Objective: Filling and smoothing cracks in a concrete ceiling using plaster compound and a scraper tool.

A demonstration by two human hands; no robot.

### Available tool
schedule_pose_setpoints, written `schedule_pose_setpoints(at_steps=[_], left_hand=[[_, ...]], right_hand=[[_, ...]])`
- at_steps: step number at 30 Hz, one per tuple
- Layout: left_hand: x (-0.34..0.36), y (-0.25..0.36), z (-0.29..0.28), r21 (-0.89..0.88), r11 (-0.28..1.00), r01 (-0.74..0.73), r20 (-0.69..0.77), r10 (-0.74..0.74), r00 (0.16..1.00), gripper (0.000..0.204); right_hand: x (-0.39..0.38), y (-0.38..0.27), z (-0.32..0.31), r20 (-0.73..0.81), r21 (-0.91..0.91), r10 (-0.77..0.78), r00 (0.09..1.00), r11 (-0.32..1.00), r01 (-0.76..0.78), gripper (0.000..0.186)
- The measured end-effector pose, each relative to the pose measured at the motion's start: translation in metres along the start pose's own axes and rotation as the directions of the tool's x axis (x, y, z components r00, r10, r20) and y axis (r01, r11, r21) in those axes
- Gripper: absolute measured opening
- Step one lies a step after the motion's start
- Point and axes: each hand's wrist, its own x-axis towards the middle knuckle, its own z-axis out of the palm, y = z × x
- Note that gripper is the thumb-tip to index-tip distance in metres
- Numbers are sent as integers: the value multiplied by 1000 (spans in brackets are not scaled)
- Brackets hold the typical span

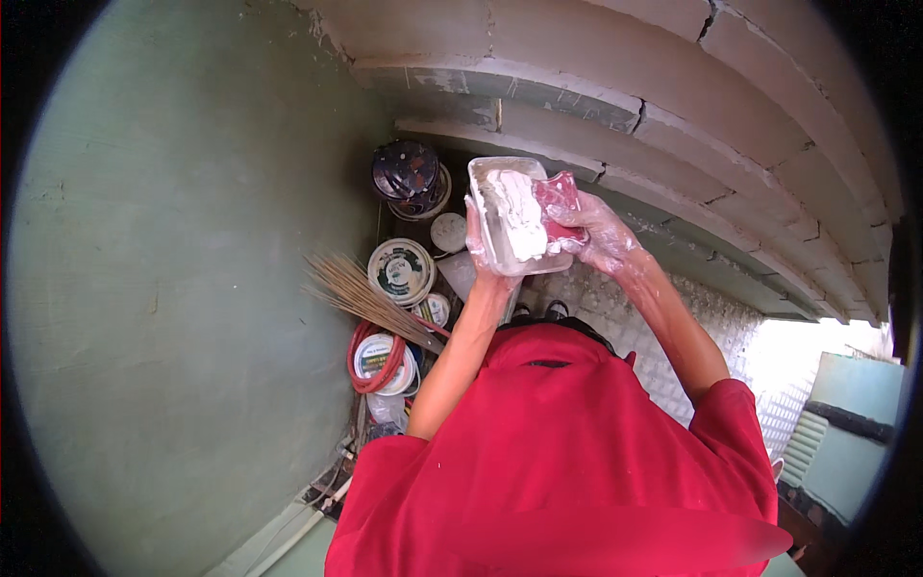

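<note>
My left hand (480, 252) grips a clear plastic tub (503, 169) from its left side and from below, and white smears mark the fingers. A thick layer of white paste (522, 213) lies in the tub. Closed around a red flat spreader (558, 195), my right hand (608, 234) holds it over the tub's right side, its edge against the paste. White paste also coats my right fingers and wrist. The tub is held up in front of my body, tilted a little. Part of my left hand is hidden behind it.
Left of my arms stand a dark lidded bucket (405, 169), a white paint bucket (401, 272) and other tubs. A twig broom (370, 298) leans across them, above a coiled red hose (360, 356). A green wall (192, 240) rises at left; stepped masonry (731, 173) curves overhead.
</note>
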Motion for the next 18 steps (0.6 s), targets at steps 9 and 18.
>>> schedule_pose_setpoints(at_steps=[9,18], left_hand=[[5,14,-6,-958,241,152,115,-161,980,73],[23,59,-32,-171,983,-67,-62,58,996,66]], right_hand=[[-3,-24,20,65,78,-86,994,994,80,45],[50,-29,68,68,141,-312,948,943,301,49]])
